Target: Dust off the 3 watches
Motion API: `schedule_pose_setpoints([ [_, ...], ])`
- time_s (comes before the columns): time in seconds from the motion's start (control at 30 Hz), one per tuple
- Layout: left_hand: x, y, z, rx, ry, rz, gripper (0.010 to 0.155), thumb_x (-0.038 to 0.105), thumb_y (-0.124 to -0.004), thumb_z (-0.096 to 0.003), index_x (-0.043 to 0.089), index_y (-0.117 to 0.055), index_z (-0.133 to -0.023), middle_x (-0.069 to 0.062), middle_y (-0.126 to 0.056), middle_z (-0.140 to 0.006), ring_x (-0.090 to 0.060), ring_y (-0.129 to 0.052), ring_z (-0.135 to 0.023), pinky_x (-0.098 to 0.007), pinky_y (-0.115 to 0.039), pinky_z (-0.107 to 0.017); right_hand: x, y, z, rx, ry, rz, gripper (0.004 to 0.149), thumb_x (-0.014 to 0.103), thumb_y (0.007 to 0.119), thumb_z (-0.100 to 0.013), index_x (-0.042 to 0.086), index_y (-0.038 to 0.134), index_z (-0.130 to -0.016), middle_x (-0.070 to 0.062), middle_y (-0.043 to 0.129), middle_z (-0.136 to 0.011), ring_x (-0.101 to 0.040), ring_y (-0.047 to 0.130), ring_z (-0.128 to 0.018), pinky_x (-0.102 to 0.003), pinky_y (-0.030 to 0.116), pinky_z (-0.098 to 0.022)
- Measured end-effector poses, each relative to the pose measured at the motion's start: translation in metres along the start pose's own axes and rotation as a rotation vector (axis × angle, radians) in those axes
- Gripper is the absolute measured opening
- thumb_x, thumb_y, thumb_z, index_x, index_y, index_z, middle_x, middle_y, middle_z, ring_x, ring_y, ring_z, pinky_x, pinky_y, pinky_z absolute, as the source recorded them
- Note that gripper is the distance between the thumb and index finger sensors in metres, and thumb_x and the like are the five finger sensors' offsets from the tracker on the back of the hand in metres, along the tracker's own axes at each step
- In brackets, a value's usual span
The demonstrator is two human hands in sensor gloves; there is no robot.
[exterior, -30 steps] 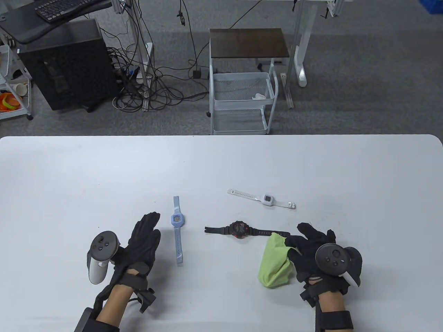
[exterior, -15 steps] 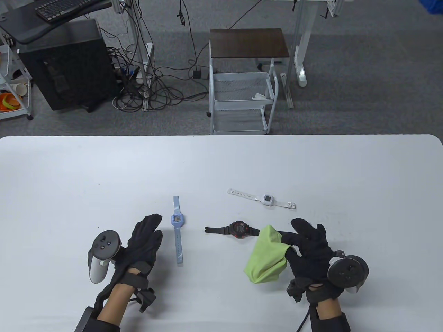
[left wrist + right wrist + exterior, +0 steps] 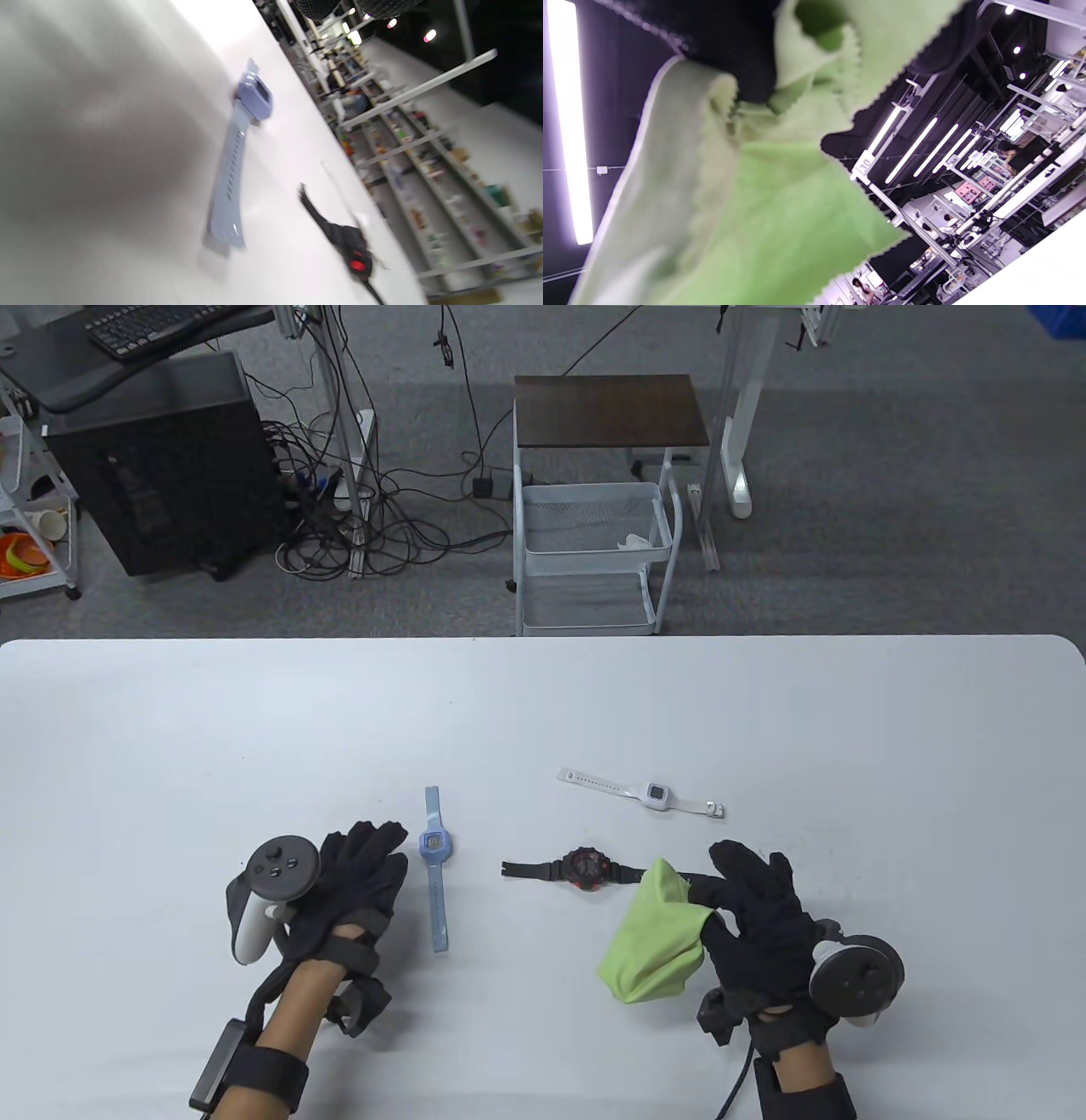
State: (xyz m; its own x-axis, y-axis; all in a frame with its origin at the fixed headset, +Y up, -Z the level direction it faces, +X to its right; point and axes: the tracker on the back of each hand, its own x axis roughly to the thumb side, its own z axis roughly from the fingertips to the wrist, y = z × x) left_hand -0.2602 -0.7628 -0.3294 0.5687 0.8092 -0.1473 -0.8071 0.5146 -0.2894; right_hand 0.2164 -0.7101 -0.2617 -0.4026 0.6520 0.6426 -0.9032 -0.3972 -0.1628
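- Beyond the far edge of the white table (image 3: 543,704) lies a grey carpeted floor with a tangle of cables, a black computer tower (image 3: 165,466) toward the far left, and a white wire-basket trolley (image 3: 594,551) with a dark wooden top near the middle.
- The three watches lie flat in the near half of the surface, around its middle, all apart from one another; the blue watch (image 3: 435,865) runs lengthwise from the far side toward the near edge; the black watch (image 3: 585,869) with red on its face lies crosswise to the right of it; the white watch (image 3: 649,794) lies farther from the near edge, also crosswise, slightly slanted.
- The left hand (image 3: 352,891) rests near the near edge, just left of the blue watch, its fingers fairly straight and together, holding nothing; whether a fingertip touches the blue strap cannot be told.
- In the left wrist view, which is blurred, the blue watch (image 3: 239,156) fills the middle and the black watch (image 3: 343,241) sits beyond it.
- The right hand (image 3: 755,920) is near the near edge toward the right, pinching a green cloth (image 3: 657,933) between thumb and fingers while the other fingers spread; the cloth hangs to the left of the hand, and its upper corner overlaps the right strap of the black watch in the table view.
- In the right wrist view the cloth (image 3: 746,203) covers most of the picture, its zigzag-cut edge visible, with dark gloved fingers (image 3: 738,55) closed on it at the top.
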Motion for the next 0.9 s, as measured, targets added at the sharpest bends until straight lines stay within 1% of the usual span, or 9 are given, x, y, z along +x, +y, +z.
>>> schedule_pose_setpoints([
  [0.1, 0.006, 0.006, -0.023, 0.007, 0.069, -0.129, 0.061, 0.052, -0.058, -0.0616, 0.034, -0.04, -0.117, -0.009, -0.011, -0.123, -0.042, 0.008, -0.109, -0.07, 0.001, -0.066, 0.001, 0.0, 0.0, -0.005, 0.0, -0.011, 0.038, 0.042, 0.083, -0.042, 0.022, 0.087, -0.075, -0.025, 0.065, -0.098, -0.048, 0.074, -0.075, -0.082, 0.032, -0.051],
  [0.23, 0.011, 0.005, -0.057, -0.007, 0.126, -0.204, 0.055, 0.046, -0.062, -0.0606, 0.041, -0.049, -0.114, -0.005, -0.013, -0.124, -0.04, 0.007, -0.11, -0.07, -0.001, -0.067, 0.0, 0.001, 0.0, 0.0, 0.006, -0.022, 0.039, 0.042, 0.083, -0.042, 0.022, 0.087, -0.075, -0.025, 0.065, -0.098, -0.048, 0.073, -0.076, -0.082, 0.032, -0.051],
  [0.33, 0.012, 0.002, -0.077, -0.003, 0.158, -0.275, 0.055, 0.044, -0.064, -0.06, 0.044, -0.05, -0.113, -0.004, -0.013, -0.124, -0.039, 0.006, -0.111, -0.07, -0.002, -0.068, 0.0, 0.002, 0.001, 0.002, 0.012, -0.031, 0.039, 0.042, 0.083, -0.042, 0.022, 0.088, -0.075, -0.025, 0.065, -0.099, -0.049, 0.073, -0.076, -0.082, 0.032, -0.051],
  [0.47, 0.012, 0.0, -0.101, -0.009, 0.221, -0.349, 0.058, 0.045, -0.066, -0.0596, 0.045, -0.046, -0.114, -0.003, -0.012, -0.124, -0.039, 0.006, -0.111, -0.07, -0.003, -0.068, 0.001, 0.002, -0.001, -0.001, 0.007, -0.045, 0.039, 0.042, 0.083, -0.042, 0.022, 0.087, -0.075, -0.025, 0.065, -0.099, -0.049, 0.073, -0.076, -0.082, 0.032, -0.051],
  [0.57, 0.016, 0.002, -0.113, -0.01, 0.254, -0.372, 0.062, 0.048, -0.069, -0.0588, 0.043, -0.043, -0.115, -0.004, -0.011, -0.124, -0.039, 0.007, -0.111, -0.07, -0.003, -0.068, 0.001, 0.002, -0.001, -0.003, 0.008, -0.05, 0.039, 0.042, 0.083, -0.042, 0.022, 0.088, -0.075, -0.025, 0.065, -0.099, -0.049, 0.073, -0.076, -0.082, 0.032, -0.052],
  [0.73, 0.03, 0.005, -0.127, 0.001, 0.316, -0.449, 0.074, 0.056, -0.073, -0.0563, 0.038, -0.035, -0.116, -0.005, -0.012, -0.124, -0.039, 0.004, -0.112, -0.07, -0.004, -0.069, 0.001, 0.002, -0.002, -0.008, 0.015, -0.057, 0.039, 0.042, 0.083, -0.043, 0.022, 0.088, -0.075, -0.025, 0.065, -0.098, -0.049, 0.073, -0.076, -0.082, 0.032, -0.051],
  [0.8, 0.036, 0.003, -0.131, 0.003, 0.333, -0.489, 0.074, 0.056, -0.074, -0.0558, 0.035, -0.035, -0.116, -0.005, -0.017, -0.123, -0.039, 0.0, -0.113, -0.071, -0.005, -0.069, 0.001, 0.002, -0.002, -0.009, 0.013, -0.058, 0.039, 0.042, 0.083, -0.043, 0.022, 0.088, -0.075, -0.025, 0.065, -0.098, -0.049, 0.073, -0.076, -0.081, 0.032, -0.051],
  [0.83, 0.038, 0.002, -0.133, 0.0, 0.345, -0.508, 0.074, 0.056, -0.074, -0.0558, 0.035, -0.035, -0.116, -0.005, -0.016, -0.123, -0.039, -0.001, -0.113, -0.071, -0.005, -0.069, 0.001, 0.002, -0.002, -0.009, 0.013, -0.058, 0.039, 0.042, 0.083, -0.043, 0.022, 0.088, -0.075, -0.025, 0.066, -0.098, -0.049, 0.074, -0.076, -0.082, 0.032, -0.051],
  [0.9, 0.042, -0.001, -0.138, -0.007, 0.387, -0.575, 0.075, 0.056, -0.074, -0.0557, 0.033, -0.035, -0.115, -0.005, -0.021, -0.122, -0.04, -0.004, -0.114, -0.071, -0.006, -0.069, 0.001, 0.003, -0.002, -0.006, 0.012, -0.059, 0.039, 0.042, 0.083, -0.042, 0.022, 0.088, -0.075, -0.025, 0.066, -0.098, -0.049, 0.074, -0.076, -0.082, 0.032, -0.051],
])
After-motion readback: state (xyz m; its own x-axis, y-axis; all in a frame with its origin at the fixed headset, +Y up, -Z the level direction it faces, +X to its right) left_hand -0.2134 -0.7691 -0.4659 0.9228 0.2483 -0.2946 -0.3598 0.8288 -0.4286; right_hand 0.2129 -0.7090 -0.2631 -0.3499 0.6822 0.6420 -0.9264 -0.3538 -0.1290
